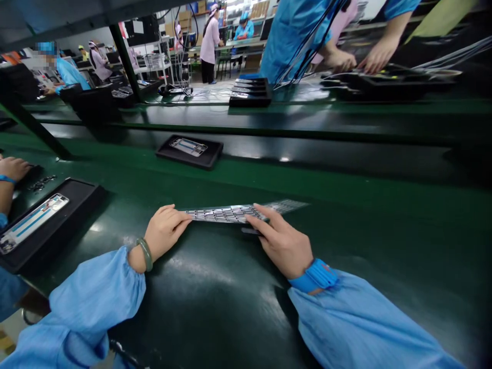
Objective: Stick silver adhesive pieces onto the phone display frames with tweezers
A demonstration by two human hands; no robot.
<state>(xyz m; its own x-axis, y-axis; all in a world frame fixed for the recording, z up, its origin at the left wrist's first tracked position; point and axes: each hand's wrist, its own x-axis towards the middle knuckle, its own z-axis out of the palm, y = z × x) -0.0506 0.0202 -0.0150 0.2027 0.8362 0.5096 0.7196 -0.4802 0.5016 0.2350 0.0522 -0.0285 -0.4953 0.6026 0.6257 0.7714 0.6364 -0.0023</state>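
at about 9 o'clock, at the far left edge, a neighbouring worker's hand (13, 169) with a blue fabric wristband (6, 179), relaxed and unclenched, just beside a small scatter of dark metal parts (41, 183); next to it, a shallow black rectangular tray (82, 192) holding a white-and-blue phone frame (33, 223). farther off at about 11 o'clock, on a glossy dark green bench mat (230, 307), a second black rectangular tray (207, 154) with a similar phone frame (188, 147). then, near the centre, the wearer's left hand (167, 233), a pale green bangle (145, 254) on the wrist and a gathered light blue sleeve (92, 302) behind it, fingers together, grasping the left end of a long narrow silver perforated metal strip (226, 214). around 12 o'clock, that strip lying crosswise between both hands, a clear film tail (286, 206) running past its right end. next, the wearer's right hand (282, 243), a bright blue wristband (315, 275) at the wrist, gripping the strip's right part, with a small dark piece (251, 231) just under the fingers. far off near 1 o'clock, a stack of black trays (249, 92), then a co-worker's two hands (342, 60) open above another black tray (388, 87).
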